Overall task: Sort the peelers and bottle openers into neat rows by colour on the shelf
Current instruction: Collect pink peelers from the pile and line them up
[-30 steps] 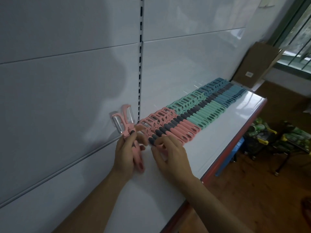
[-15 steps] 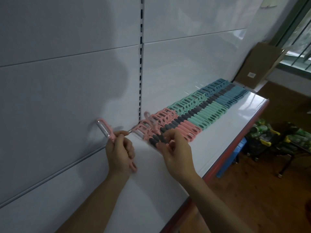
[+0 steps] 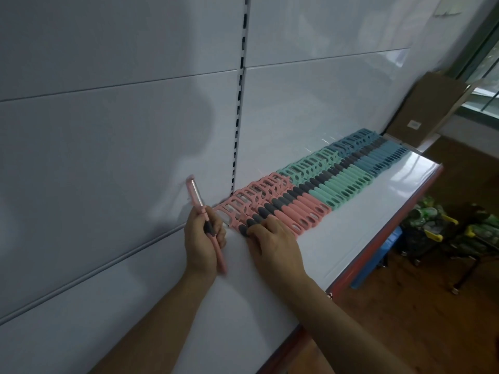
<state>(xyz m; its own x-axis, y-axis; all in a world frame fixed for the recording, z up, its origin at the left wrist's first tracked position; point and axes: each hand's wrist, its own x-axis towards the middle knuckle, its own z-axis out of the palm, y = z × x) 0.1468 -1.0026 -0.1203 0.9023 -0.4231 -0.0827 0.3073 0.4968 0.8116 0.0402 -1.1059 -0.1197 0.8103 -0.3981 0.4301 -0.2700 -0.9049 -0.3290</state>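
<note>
Pink row (image 3: 280, 205), green row (image 3: 337, 184) and blue row (image 3: 378, 155) lie neat on the shelf (image 3: 351, 228). Left hand (image 3: 202, 238) grips one unplaced pink peeler (image 3: 196, 194) at the pink row's nine o'clock; right hand (image 3: 275, 242) presses flat fingers (image 3: 256, 229) on that row.

pink peeler (image 3: 195, 194) standing near-upright, blade up, in left hand (image 3: 201, 238) | pink row (image 3: 280, 203), mint row (image 3: 332, 182), blue row (image 3: 378, 155) lying abutted along shelf (image 3: 364, 211)

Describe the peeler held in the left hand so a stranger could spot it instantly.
Find the long white shelf against the panelled wall, with its row of plastic tools running pink, mint, blue. At the near pink end, the left hand grips a pink peeler with a dark grey grip. Its neighbours lie flat; it alone is raised, blade end up.
</note>
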